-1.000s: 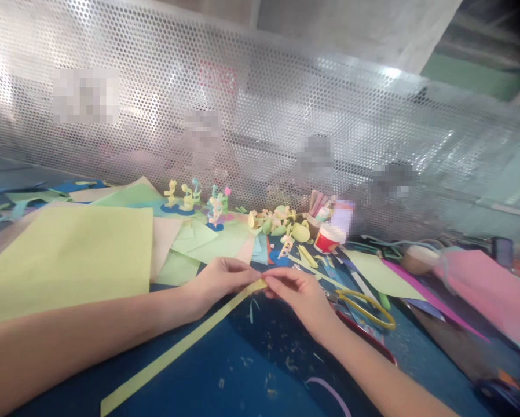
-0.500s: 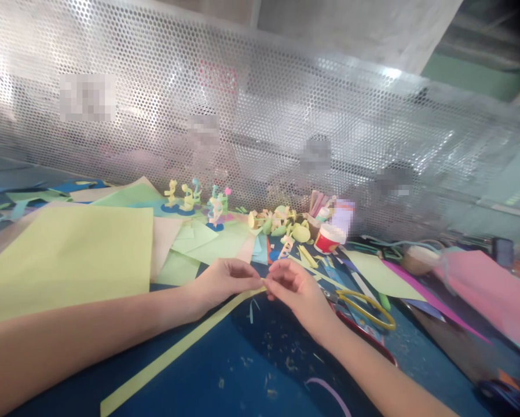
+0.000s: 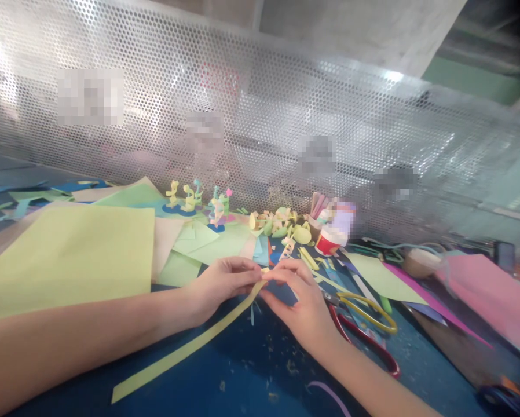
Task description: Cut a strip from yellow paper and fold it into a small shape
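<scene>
Both hands have drawn closer together since the earlier frame, and the near tail of the strip now lies a little further right on the tabletop (image 3: 225, 370). From that tail, the long yellow-green paper strip (image 3: 186, 350) runs up across the blue surface to the fingertips, which meet at its far end. The left hand (image 3: 219, 282) is closed in a pinch on that end, thumb against forefinger. The right hand (image 3: 297, 301) is curled over it from the other side, fingertips also gripping the end; the small tip between them looks bent or rolled over, though the view is too soft to be sure. To work this end well, I judge the pinch should stay close to the tip, with the edges kept lined up and the rest of the strip left slack so it does not twist. The right palm has also turned further over the strip than before, covering more of the blue surface below it.

Just right of the right hand lie scissors (image 3: 364, 315) with yellow and red handles. Further back sits a large yellow-green sheet (image 3: 69, 255) at the left, a pink sheet (image 3: 490, 295) at the right, a red and white pot (image 3: 329, 240), and small paper figures (image 3: 190, 197) before the perforated metal screen (image 3: 260, 116).
</scene>
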`<state>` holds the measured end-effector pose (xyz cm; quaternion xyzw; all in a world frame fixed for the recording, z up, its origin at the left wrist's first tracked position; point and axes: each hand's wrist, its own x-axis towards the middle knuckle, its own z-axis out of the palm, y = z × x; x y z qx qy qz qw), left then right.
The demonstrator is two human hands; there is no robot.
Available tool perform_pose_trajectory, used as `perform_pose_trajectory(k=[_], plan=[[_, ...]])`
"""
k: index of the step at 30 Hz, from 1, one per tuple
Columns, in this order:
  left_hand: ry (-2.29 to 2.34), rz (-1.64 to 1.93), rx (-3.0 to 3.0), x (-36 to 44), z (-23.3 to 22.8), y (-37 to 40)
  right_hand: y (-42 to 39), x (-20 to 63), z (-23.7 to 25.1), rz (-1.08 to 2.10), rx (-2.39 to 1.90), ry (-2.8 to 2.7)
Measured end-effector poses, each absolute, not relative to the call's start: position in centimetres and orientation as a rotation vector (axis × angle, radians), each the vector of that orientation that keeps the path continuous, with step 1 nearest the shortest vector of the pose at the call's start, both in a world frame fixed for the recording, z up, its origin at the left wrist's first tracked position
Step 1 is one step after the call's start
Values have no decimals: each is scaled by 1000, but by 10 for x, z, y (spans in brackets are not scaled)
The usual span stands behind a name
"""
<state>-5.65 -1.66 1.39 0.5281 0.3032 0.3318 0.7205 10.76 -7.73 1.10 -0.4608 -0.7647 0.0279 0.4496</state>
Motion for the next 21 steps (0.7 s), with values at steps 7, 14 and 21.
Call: perform_pose_trajectory(k=[7,14,21], plan=[[633,736,1042,-55,13,-22,-82,106,16,-22,-1157,-1872],[573,740,1019,-55,12,-22,-82,105,17,-49,-1137,-1884],[558,724,1016,-55,12,-24,-82,104,18,4,-1177,-1838]])
